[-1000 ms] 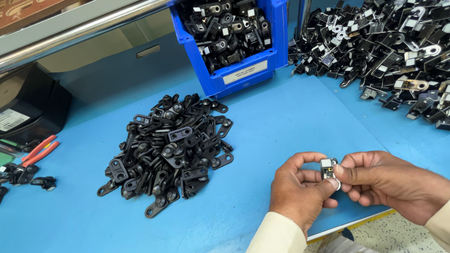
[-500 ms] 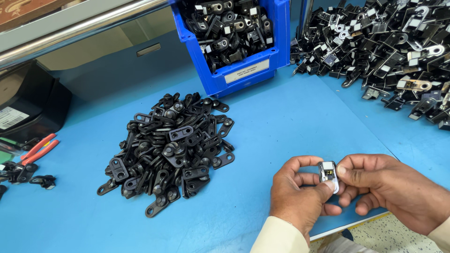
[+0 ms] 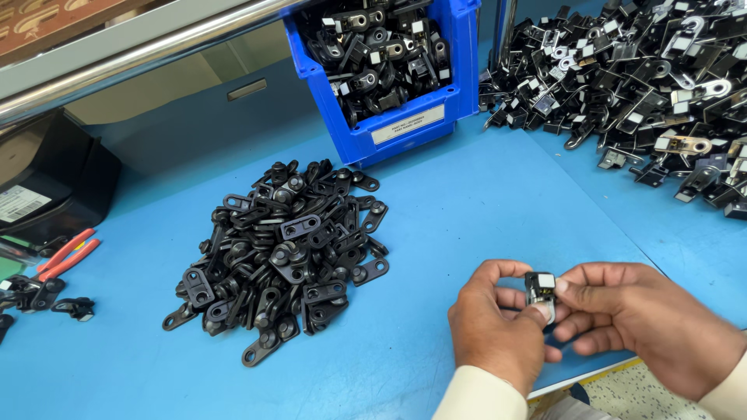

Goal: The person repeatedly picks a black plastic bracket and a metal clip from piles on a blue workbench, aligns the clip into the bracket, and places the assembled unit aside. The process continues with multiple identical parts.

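Both hands meet near the front edge of the blue table [image 3: 482, 194]. My left hand [image 3: 494, 327] and my right hand [image 3: 646, 323] pinch one small black and silver metal part [image 3: 540, 289] between their fingertips, held a little above the table. A heap of flat black brackets [image 3: 284, 249] lies to the left of my hands, apart from them.
A blue bin [image 3: 389, 70] full of black parts stands at the back. A large spread of assembled black and silver parts [image 3: 646, 78] fills the back right. Red-handled pliers [image 3: 66, 253] and a black box [image 3: 43, 183] sit at the far left.
Both hands have dropped slightly toward the table's front edge with the small part. The part has been turned a little between the fingers.
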`<state>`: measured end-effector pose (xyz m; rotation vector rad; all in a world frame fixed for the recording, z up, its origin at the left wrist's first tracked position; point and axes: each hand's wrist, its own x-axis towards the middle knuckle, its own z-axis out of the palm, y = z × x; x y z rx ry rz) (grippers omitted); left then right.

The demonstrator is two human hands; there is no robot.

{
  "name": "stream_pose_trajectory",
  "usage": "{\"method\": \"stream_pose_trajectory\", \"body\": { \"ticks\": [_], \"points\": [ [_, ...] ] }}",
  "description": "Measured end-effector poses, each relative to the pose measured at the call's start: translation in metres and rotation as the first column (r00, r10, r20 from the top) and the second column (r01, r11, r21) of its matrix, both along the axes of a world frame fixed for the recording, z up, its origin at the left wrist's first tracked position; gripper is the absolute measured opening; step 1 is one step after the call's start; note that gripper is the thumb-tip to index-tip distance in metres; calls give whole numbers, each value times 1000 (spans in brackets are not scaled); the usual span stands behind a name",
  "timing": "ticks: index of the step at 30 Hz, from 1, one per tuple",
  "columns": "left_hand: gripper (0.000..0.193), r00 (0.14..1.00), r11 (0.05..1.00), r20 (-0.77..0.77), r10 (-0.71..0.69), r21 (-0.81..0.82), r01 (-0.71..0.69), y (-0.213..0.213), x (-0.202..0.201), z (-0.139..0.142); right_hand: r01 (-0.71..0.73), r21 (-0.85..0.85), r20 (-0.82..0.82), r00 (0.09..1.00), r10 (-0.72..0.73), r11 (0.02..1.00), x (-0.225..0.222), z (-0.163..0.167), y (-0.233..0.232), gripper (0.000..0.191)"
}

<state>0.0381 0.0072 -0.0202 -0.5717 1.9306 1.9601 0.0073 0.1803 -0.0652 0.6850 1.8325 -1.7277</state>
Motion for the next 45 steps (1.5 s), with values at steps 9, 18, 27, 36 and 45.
{"method": "stream_pose_trajectory", "body": {
  "ticks": [9,18,27,36,45],
  "points": [
    [43,999,999,-46,15,-46,-17,4,0,3,-41,845,-323,755,570,533,37,8,-13,25],
    [41,998,977,-43,55,209,-45,6,-2,-9,24,-49,-33,999,-26,999,17,-14,14,26],
    [29,979,979,25,203,5,-203,18,2,4,88,462,-347,934,89,883,36,12,-22,22],
    [30,943,938,152,298,137,-318,13,4,23,42,22,-219,975,-36,999,32,-14,5,28],
    [29,913,915,169,370,106,-390,22,6,22,143,167,-415,908,-62,976,43,-15,-11,22]
  ]
}}
